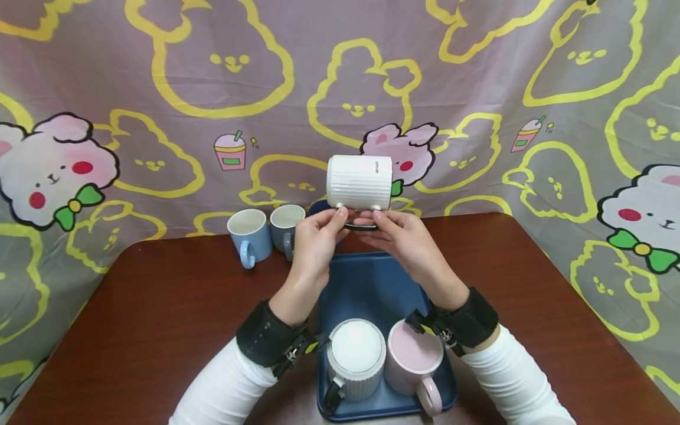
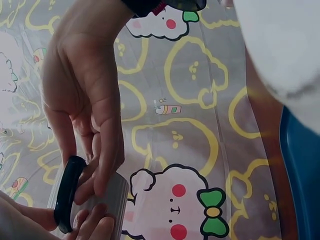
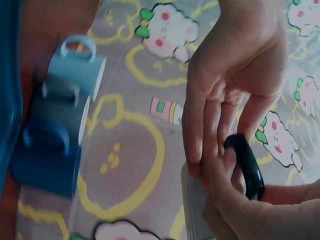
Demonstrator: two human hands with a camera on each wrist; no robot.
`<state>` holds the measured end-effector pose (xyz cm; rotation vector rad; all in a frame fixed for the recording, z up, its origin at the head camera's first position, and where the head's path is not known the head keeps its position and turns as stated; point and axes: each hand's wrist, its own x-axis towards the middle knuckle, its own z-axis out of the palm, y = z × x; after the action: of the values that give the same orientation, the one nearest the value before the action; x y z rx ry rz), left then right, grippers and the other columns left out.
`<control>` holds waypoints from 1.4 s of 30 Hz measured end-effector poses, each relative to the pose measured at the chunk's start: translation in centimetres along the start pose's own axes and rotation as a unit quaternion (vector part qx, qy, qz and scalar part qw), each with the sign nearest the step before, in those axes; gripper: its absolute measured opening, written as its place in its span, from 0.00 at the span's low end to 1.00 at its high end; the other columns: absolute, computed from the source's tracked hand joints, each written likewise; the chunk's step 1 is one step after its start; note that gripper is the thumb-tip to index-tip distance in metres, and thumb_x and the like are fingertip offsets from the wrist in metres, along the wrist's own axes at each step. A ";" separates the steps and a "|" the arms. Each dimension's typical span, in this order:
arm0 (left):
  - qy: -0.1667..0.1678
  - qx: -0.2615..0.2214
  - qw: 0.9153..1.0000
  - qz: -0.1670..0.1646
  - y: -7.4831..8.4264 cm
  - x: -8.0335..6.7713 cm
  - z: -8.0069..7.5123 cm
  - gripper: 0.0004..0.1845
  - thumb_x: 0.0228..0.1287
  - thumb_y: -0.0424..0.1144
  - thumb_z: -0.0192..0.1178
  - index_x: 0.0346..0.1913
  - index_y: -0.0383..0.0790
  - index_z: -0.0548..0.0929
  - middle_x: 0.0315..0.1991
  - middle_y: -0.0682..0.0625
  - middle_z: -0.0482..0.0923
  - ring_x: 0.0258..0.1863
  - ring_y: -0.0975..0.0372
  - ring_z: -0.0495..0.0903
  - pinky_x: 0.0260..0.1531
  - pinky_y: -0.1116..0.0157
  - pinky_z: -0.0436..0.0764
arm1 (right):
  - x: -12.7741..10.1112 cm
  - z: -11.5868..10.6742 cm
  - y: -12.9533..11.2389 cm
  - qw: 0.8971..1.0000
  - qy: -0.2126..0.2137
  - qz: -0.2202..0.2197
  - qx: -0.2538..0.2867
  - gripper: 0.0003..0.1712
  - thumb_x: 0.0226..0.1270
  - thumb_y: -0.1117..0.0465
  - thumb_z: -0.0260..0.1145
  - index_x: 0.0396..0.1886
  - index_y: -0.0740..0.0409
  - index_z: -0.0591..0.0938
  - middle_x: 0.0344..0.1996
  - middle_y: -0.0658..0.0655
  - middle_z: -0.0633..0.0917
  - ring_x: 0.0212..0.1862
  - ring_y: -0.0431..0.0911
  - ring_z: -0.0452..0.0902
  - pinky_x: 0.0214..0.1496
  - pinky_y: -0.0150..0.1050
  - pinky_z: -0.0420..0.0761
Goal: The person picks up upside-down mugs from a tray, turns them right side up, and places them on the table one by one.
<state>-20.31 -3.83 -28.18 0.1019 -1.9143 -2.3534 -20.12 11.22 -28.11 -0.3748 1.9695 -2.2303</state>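
Note:
A white ribbed mug lies on its side in the air above the blue tray, its black handle pointing down. My left hand and right hand both pinch that handle from either side. In the left wrist view, the left fingers curl around the black handle against the ribbed mug wall. Seen from the right wrist, the right fingers close on the handle beside the mug.
On the tray's near end stand a white ribbed mug and a pink mug. At the back of the brown table, a light blue mug, a grey mug and a dark blue mug stand before a cartoon-printed cloth.

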 end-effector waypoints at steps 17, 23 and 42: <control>-0.026 -0.042 0.999 -0.003 -0.3 -0.1 0.4 0.15 0.70 0.34 0.53 0.49 0.24 0.80 0.37 0.48 0.81 0.37 0.67 0.81 0.50 0.63 0.80 | 0.2 0.5 -0.1 0.972 -0.011 0.018 0.232 0.15 0.76 0.61 0.45 0.36 0.59 0.78 0.30 0.51 0.79 0.41 0.42 0.79 0.68 0.46 0.63; -0.035 -0.049 0.998 -0.002 -0.4 -0.1 0.4 0.15 0.70 0.34 0.52 0.49 0.23 0.80 0.36 0.49 0.80 0.38 0.66 0.81 0.51 0.62 0.79 | 0.2 0.6 -0.1 0.970 -0.003 0.018 0.243 0.15 0.76 0.62 0.44 0.35 0.59 0.76 0.28 0.50 0.78 0.40 0.41 0.77 0.61 0.37 0.73; 0.002 0.278 0.930 0.240 -4.1 0.8 -2.3 0.13 0.68 0.42 0.55 0.48 0.40 0.84 0.48 0.48 0.82 0.52 0.58 0.78 0.55 0.56 0.75 | 0.5 -1.1 -1.4 0.982 -0.007 -0.018 0.188 0.17 0.76 0.62 0.45 0.29 0.57 0.77 0.25 0.49 0.77 0.41 0.42 0.77 0.58 0.34 0.73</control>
<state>-20.97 -5.36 -32.61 -0.2858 -2.2291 -1.4650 -20.87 12.32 -26.76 -0.3750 1.4942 -2.5414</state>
